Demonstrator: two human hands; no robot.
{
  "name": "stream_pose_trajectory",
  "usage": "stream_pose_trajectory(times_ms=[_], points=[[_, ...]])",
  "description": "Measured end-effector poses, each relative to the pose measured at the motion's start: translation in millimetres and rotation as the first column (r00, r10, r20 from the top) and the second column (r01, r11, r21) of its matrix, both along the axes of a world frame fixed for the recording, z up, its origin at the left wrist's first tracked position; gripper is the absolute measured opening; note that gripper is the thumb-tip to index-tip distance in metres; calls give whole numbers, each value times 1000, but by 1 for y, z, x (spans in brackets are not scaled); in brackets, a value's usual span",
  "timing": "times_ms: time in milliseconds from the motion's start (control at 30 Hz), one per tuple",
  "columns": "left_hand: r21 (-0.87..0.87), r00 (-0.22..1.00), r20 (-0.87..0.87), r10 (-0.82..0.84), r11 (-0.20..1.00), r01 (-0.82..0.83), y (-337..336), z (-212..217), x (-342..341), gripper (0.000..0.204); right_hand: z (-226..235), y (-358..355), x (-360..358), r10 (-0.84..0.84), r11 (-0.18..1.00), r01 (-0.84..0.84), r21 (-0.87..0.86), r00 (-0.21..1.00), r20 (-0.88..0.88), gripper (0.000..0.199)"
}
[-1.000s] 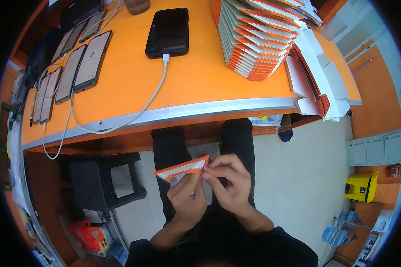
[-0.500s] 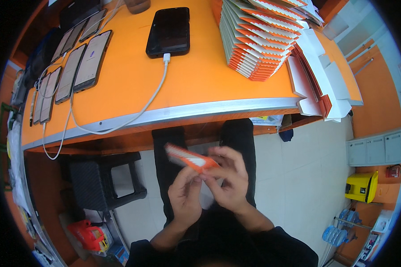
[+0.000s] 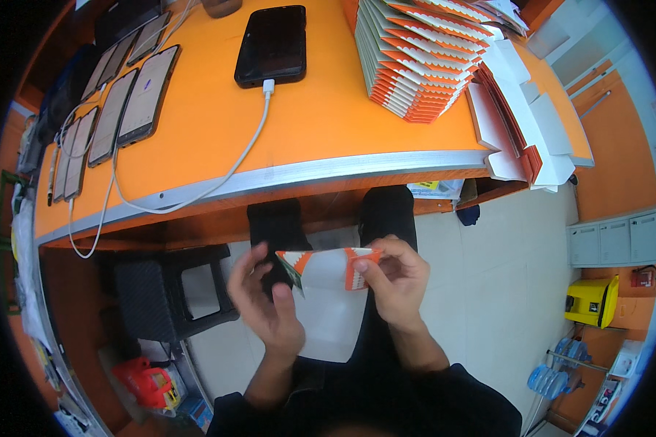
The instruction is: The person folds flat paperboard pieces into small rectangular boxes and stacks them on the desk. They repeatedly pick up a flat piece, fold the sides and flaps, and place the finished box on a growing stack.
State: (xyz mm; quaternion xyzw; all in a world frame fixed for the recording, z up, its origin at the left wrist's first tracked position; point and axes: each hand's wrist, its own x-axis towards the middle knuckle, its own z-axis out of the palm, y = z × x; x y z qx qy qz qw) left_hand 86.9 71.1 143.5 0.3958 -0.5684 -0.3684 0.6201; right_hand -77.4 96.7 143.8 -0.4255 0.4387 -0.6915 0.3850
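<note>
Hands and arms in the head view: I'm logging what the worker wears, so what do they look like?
Both hands, left and right, are bare: no gloves, rings or watch visible. The forearms are bare too; dark sleeves begin near the elbows.
</note>
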Motion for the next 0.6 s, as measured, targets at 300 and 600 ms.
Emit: stream_pose_trajectory(times_ms=[300, 600], points=[[377, 975, -148, -168, 902, 213, 3, -18, 0, 38, -10, 4, 18, -33, 990, 70, 125, 961, -275, 31], [819, 805, -352, -478, 259, 512, 22, -28, 30, 32, -26, 24, 2, -16, 966, 39, 255, 996, -90, 31]])
